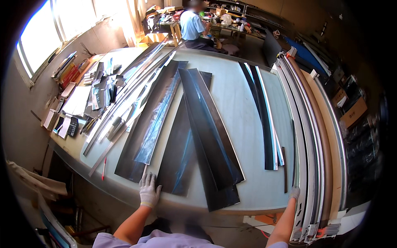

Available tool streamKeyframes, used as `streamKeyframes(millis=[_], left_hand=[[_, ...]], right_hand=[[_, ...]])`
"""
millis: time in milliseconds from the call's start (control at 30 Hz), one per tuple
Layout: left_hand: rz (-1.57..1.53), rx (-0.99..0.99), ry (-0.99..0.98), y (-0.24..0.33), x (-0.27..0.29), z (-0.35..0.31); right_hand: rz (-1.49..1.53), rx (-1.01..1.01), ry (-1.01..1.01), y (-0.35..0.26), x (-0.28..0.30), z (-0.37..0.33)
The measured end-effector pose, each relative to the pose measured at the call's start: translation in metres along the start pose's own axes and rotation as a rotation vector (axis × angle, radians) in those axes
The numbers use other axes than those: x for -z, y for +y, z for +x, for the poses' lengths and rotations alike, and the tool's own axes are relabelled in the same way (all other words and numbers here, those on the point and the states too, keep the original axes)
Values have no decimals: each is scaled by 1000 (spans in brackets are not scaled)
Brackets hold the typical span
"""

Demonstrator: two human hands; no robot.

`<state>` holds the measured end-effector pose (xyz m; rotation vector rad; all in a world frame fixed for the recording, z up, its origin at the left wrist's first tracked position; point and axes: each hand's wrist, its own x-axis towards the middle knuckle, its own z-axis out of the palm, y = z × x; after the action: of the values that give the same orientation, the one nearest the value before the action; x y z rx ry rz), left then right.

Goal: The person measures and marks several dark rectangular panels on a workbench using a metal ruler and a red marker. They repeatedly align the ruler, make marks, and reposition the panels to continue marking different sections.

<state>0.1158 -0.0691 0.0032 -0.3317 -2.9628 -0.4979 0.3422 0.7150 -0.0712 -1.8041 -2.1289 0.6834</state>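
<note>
My left hand (149,191), in a pale glove, lies at the table's near edge with its fingers stretched out. Its fingertips meet the lower end of a thin white strip (145,168), beside a dark panel (136,159) with wrinkled blue film. A second dark panel (175,169) lies just right of that hand. Two more dark panels (215,165) overlap in the middle. Over at the right edge, my gloved right hand (294,192) is beside the lower end of a thin black strip (293,157); its fingers are too small to make out.
Black and white narrow strips (269,136) lie right of the middle. Long rails and a brown roller (310,115) line the right side. Rulers, metal strips, a red pen (104,169), a calculator (72,127) and scraps crowd the left. A seated person (192,25) is beyond the table.
</note>
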Motion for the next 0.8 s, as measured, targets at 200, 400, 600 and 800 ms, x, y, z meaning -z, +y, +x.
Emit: streamKeyframes(millis=[200, 400, 600, 800], left_hand=[[-47, -29, 23, -8, 0, -2], [-185, -184, 171, -30, 24, -8], [64, -304, 256, -108, 112, -14], [93, -124, -69, -232, 190, -80]], right_hand=[[531, 159, -123, -44, -20, -123], [185, 511, -36, -136, 11, -376], [-87, 1523, -248, -230, 6, -471], [-172, 1897, -472, -321, -27, -537]])
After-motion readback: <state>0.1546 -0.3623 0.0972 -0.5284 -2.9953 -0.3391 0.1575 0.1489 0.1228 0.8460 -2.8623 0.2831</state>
